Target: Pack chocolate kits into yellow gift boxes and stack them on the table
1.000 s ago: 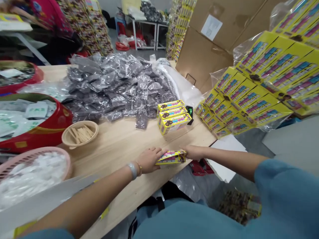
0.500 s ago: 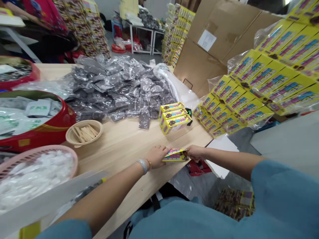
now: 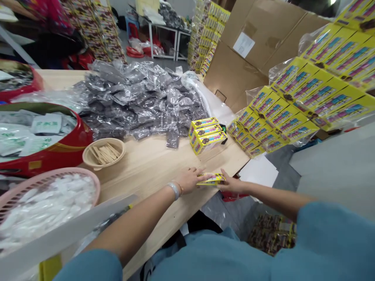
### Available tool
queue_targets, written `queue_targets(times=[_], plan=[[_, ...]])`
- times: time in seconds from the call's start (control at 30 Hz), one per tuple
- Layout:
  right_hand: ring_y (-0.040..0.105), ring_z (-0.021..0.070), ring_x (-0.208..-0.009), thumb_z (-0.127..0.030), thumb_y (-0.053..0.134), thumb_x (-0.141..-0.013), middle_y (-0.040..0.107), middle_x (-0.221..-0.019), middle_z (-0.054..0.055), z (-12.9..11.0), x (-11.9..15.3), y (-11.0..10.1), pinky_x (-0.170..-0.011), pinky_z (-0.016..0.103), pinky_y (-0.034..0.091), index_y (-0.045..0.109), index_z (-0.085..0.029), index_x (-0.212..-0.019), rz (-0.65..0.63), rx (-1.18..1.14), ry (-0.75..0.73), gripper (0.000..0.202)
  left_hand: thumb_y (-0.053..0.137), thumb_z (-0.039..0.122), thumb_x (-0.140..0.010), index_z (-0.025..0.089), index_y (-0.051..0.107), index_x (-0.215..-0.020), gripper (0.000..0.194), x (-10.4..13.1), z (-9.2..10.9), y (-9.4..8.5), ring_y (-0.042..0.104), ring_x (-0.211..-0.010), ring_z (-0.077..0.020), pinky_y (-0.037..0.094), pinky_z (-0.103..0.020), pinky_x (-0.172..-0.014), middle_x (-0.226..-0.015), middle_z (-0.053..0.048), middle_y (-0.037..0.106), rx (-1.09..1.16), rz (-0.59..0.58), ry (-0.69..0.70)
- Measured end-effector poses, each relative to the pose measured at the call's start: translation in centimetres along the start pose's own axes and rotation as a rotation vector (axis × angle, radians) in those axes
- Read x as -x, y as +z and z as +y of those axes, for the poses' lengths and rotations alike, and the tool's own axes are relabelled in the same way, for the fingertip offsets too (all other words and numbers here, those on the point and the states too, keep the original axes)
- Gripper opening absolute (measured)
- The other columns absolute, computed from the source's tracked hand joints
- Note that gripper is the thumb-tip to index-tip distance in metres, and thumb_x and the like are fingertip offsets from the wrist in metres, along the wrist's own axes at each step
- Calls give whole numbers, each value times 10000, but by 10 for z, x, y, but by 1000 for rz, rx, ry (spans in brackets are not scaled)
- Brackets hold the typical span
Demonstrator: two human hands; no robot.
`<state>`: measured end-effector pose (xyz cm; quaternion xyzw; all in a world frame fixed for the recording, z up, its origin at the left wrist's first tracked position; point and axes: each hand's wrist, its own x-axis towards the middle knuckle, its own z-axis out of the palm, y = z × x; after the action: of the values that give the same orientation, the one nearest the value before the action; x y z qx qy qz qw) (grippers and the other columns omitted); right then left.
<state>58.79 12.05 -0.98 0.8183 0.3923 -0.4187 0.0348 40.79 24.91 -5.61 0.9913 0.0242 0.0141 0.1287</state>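
The left fingers [image 3: 205, 177] lie over the left end of a yellow carton [image 3: 215, 178], a little spread, with one reaching along its printed face; whether the left thumb closes beneath cannot be told. The right fingers [image 3: 224, 173] pinch the carton's right end, one above and the thumb below. The carton is thus between both sets of fingers, near the edge of the wooden surface [image 3: 152, 168].

Just beyond the fingers, three yellow cartons [image 3: 208, 134] sit side by side, with a dark and green object [image 3: 224, 133] at their far end. Farther ahead of the left fingers spreads a heap of grey packets [image 3: 140, 101] in clear wrap. Well to the left of them are a bowl [image 3: 99, 166] of wooden sticks [image 3: 107, 153], a pink basket [image 3: 96, 183] of white packets [image 3: 55, 207] and a red container [image 3: 74, 144]. Beyond the right fingers, to the right, rise wrapped stacks of yellow cartons [image 3: 278, 113] before a large cardboard box [image 3: 263, 35].
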Motion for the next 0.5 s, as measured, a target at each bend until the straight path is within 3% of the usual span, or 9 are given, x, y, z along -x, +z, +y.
queue_targets(times=[0.07, 0.17, 0.23, 0.3, 0.33, 0.4, 0.47, 0.5], plan=[[499, 243, -973, -432, 597, -644, 441, -1190, 171, 1, 7, 14, -791, 381, 418, 150, -154, -1332, 185, 171, -132, 866, 417, 282, -800, 422, 264, -1246, 492, 3, -1, 5, 460, -935, -216, 358, -349, -762, -1320, -24, 336, -26, 25, 55], [264, 309, -1198, -417, 586, -656, 238, -1354, 148, -3, 7, 43, -945, 454, 257, 221, -176, -1324, 492, 404, -283, 799, 393, 225, -812, 414, 302, -1232, 470, 8, -2, 12, 457, -910, -207, 374, -341, -749, -1273, -31, 398, -42, 79, 66], [182, 296, -1239, -375, 519, -715, 254, -1357, 112, 1, 1, 62, -983, 467, 184, 271, -177, -1309, 579, 456, -381, 673, 399, 213, -810, 410, 317, -1226, 468, 11, -2, 12, 461, -900, -205, 388, -343, -743, -1225, -52, 439, -46, 108, 61], [186, 268, -1244, -351, 458, -753, 310, -1333, 95, 14, -9, 66, -998, 466, 161, 291, -178, -1300, 591, 433, -497, 597, 423, 213, -801, 411, 334, -1216, 468, 11, 0, 9, 464, -906, -207, 403, -347, -741, -1180, -69, 465, -47, 123, 33], [206, 254, -1239, -352, 427, -768, 328, -1323, 97, 24, -17, 59, -1001, 460, 164, 295, -174, -1296, 615, 389, -541, 573, 441, 210, -793, 406, 340, -1214, 475, 8, 2, 5, 464, -911, -209, 410, -348, -739, -1163, -76, 472, -48, 131, -1], [249, 239, -1222, -367, 362, -794, 346, -1303, 124, 43, -41, 23, -999, 445, 191, 308, -147, -1282, 754, 225, -501, 537, 466, 196, -780, 386, 345, -1219, 494, -8, 3, -4, 461, -927, -215, 421, -352, -739, -1159, -90, 468, -54, 157, -91], [321, 236, -1179, -346, 275, -827, 364, -1266, 171, 57, -78, -34, -966, 422, 265, 319, -101, -1259, 890, -15, -280, 499, 463, 195, -782, 358, 350, -1226, 486, -40, 1, -12, 455, -947, -220, 424, -361, -752, -1171, -103, 454, -68, 190, -171], [375, 229, -1137, -321, 228, -841, 380, -1239, 188, 60, -101, -65, -933, 402, 317, 318, -84, -1248, 885, -138, -162, 479, 457, 199, -787, 350, 354, -1227, 476, -60, -2, -14, 454, -955, -222, 423, -367, -761, -1177, -108, 449, -81, 196, -194]])
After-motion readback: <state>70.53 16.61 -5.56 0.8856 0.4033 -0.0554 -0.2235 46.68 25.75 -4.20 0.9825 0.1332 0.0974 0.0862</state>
